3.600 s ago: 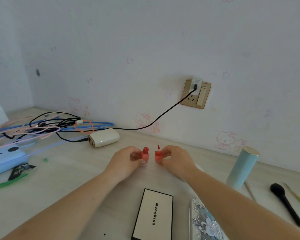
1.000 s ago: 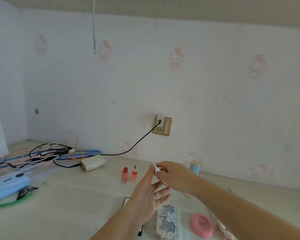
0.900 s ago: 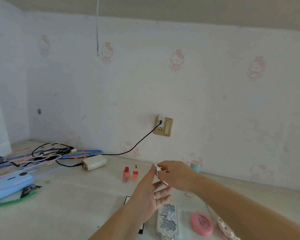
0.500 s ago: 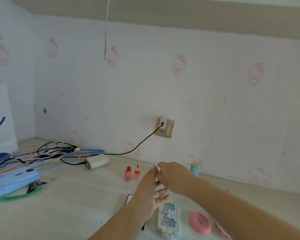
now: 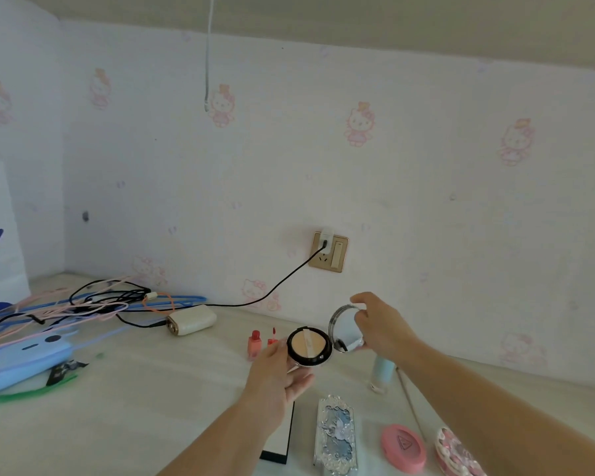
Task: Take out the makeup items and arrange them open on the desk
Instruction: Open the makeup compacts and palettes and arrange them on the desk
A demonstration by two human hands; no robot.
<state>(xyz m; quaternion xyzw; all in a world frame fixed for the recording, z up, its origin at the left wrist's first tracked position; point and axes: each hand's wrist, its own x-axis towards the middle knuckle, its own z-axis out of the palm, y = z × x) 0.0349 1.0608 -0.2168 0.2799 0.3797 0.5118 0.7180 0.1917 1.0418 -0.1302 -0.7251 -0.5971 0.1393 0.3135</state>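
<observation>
I am cupping the open compact (image 5: 309,345) in my left hand (image 5: 278,376) above the tabletop (image 5: 124,400), while my right hand (image 5: 380,324) is pinching its raised mirrored lid (image 5: 345,327).

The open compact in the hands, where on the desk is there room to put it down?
The compact fits best on the bare desk left of the left hand, between the lip tint and the green scraps. Crowded: cables at back left, and cases by the pink compact at front right.
</observation>
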